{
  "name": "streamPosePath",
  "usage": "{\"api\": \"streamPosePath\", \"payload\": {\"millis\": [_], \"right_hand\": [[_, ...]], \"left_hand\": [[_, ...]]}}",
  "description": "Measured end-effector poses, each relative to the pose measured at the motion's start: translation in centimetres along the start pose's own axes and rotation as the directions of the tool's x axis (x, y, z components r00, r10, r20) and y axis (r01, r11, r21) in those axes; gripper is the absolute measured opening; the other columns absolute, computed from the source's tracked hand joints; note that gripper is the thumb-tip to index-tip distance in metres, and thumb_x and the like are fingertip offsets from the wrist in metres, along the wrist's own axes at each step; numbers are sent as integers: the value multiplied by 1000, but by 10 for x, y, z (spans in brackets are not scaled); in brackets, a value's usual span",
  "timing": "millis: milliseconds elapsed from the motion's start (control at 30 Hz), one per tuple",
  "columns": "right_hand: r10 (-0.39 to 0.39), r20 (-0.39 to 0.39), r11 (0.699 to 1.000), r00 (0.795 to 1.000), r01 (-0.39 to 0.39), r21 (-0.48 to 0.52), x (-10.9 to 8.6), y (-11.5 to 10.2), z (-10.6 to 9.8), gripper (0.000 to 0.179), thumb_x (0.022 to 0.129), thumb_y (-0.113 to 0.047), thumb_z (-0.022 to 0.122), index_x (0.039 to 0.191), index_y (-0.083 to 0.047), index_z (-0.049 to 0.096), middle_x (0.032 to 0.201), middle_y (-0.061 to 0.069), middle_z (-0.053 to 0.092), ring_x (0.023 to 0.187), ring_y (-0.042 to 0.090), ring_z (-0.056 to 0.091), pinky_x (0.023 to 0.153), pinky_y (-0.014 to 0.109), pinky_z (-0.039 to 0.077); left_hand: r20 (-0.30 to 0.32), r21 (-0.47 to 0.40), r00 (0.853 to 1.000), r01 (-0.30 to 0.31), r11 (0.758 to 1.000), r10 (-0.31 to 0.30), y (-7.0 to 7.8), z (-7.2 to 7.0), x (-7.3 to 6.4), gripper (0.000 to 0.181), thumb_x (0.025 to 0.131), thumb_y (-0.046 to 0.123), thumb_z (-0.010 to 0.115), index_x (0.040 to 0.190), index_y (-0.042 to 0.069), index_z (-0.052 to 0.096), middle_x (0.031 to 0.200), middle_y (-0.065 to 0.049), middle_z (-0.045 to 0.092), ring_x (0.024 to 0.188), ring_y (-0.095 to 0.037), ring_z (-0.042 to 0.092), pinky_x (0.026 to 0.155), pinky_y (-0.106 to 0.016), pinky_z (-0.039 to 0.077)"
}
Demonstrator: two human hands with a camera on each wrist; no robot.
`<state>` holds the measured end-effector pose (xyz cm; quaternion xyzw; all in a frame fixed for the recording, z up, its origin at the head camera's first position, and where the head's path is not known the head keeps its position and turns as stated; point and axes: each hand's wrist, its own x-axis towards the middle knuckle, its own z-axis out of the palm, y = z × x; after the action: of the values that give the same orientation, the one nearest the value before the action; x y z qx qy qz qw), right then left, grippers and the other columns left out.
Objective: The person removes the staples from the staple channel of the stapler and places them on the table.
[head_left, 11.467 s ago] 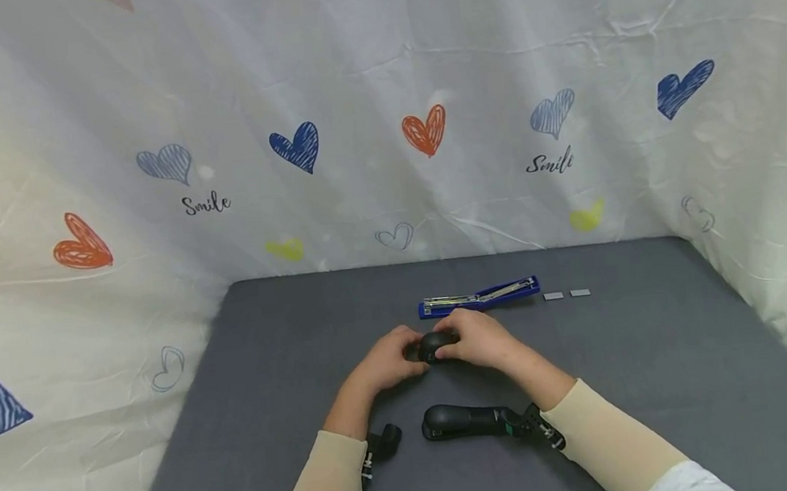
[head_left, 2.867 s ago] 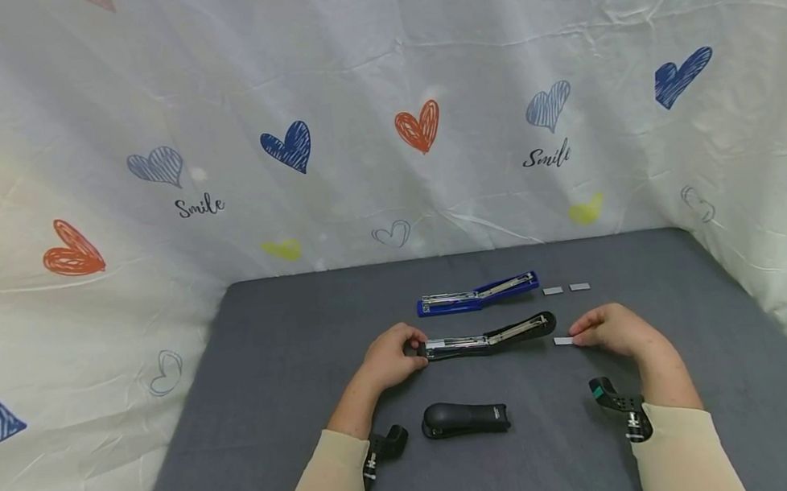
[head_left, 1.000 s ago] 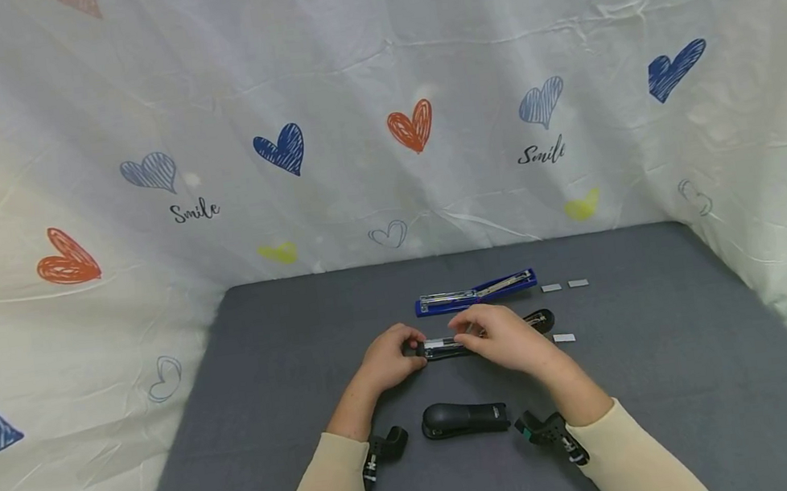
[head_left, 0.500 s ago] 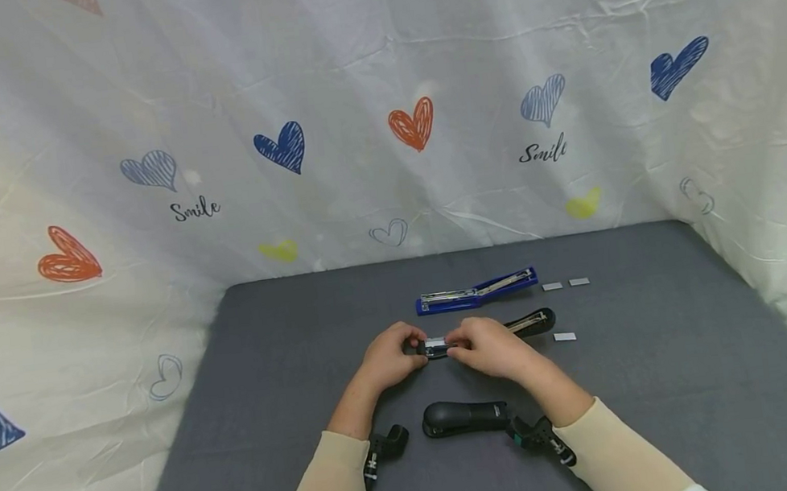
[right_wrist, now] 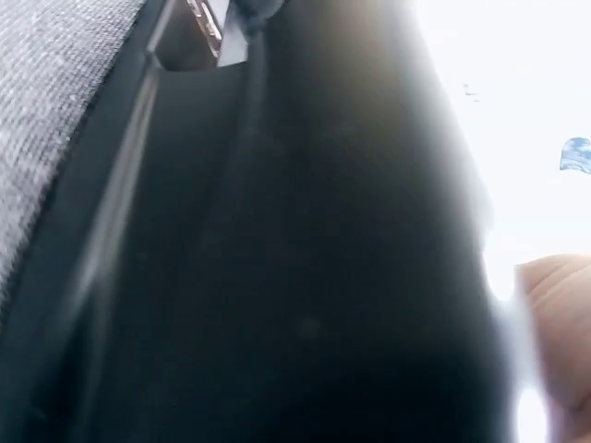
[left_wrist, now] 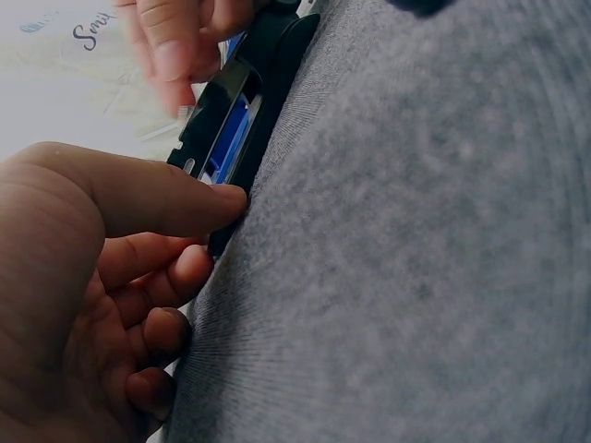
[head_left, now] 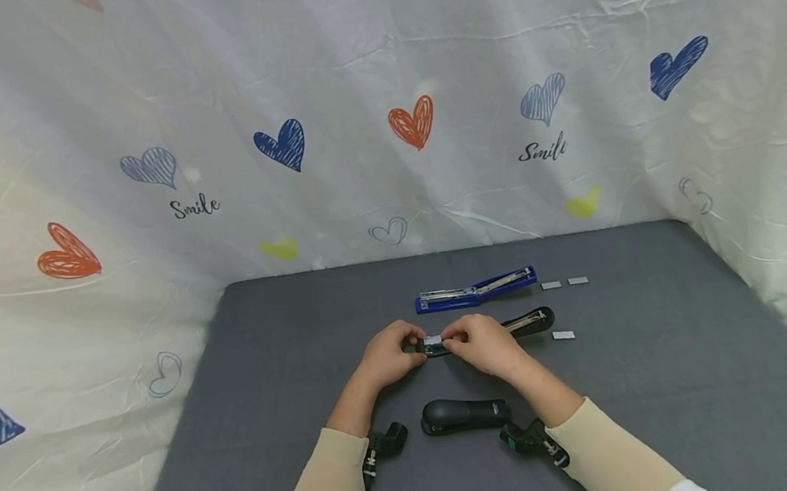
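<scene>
Can't see the middle of the open black stapler (head_left: 533, 321) behind the right hand (head_left: 487, 345), can't tell about anything pinched there, and can't see all of the blurry black thing (right_wrist: 314, 231) in the right wrist view.

The held black stapler (head_left: 529, 322) is smooth plastic with shiny metal, the grey table covering (head_left: 300, 317) matt, woven cloth.

Middle stapler (head_left: 529, 322) black; far stapler (head_left: 475, 292) blue; tabletop (head_left: 301, 329) grey; sleeves (head_left: 323, 484) beige; backdrop (head_left: 344, 65) white, hearts (head_left: 285, 146) blue, orange, yellow.

"Smile" (head_left: 196, 207), twice, on the white backdrop (head_left: 351, 193)
</scene>
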<state>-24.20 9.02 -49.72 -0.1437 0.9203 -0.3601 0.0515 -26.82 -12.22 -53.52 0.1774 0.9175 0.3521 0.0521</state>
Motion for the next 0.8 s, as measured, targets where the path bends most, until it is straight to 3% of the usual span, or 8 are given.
{"api": "streamPosePath", "payload": {"millis": [167, 433, 600, 800], "right_hand": [[2, -76, 1000, 997, 0, 28, 2, 2, 5, 11, 95, -20, 76, 104, -16, 81, 98, -4, 73, 84, 11, 66, 75, 38, 53], [-10, -141, 997, 990, 21, 80, 2, 3, 7, 14, 94, -16, 77, 107, -12, 79, 99, 0, 75, 69, 10, 62, 63, 34, 49], [-50, -153, 999, 987, 46, -28, 0, 2, 9, 11, 94, -16, 76, 103, -11, 81, 91, -2, 69, 76, 10, 61, 68, 35, 51], [-93, -155, 985, 983, 69, -157, -2, -1, 9, 8, 94, -14, 75, 94, -9, 82, 78, -4, 55, 66, 12, 49, 63, 33, 44]], "left_hand": [[-2, 6, 1000, 0, 1000, 0, 0, -1, 0, 26, 86, 17, 81, 111, 16, 74, 94, 5, 57, 85, -16, 54, 82, -39, 45], [-9, 2, 1000, -1, 1000, 1, -2, 1, 1, 26, 85, 17, 81, 110, 16, 74, 93, 6, 57, 84, -15, 54, 80, -38, 45], [-8, 4, 1000, -6, 1000, 6, -2, 0, 0, 26, 86, 17, 81, 111, 16, 74, 93, 6, 57, 83, -15, 54, 80, -38, 45], [-12, 4, 1000, -12, 1000, 12, -2, 1, 0, 26, 86, 17, 81, 110, 16, 74, 93, 6, 56, 83, -15, 53, 79, -37, 44]]}}
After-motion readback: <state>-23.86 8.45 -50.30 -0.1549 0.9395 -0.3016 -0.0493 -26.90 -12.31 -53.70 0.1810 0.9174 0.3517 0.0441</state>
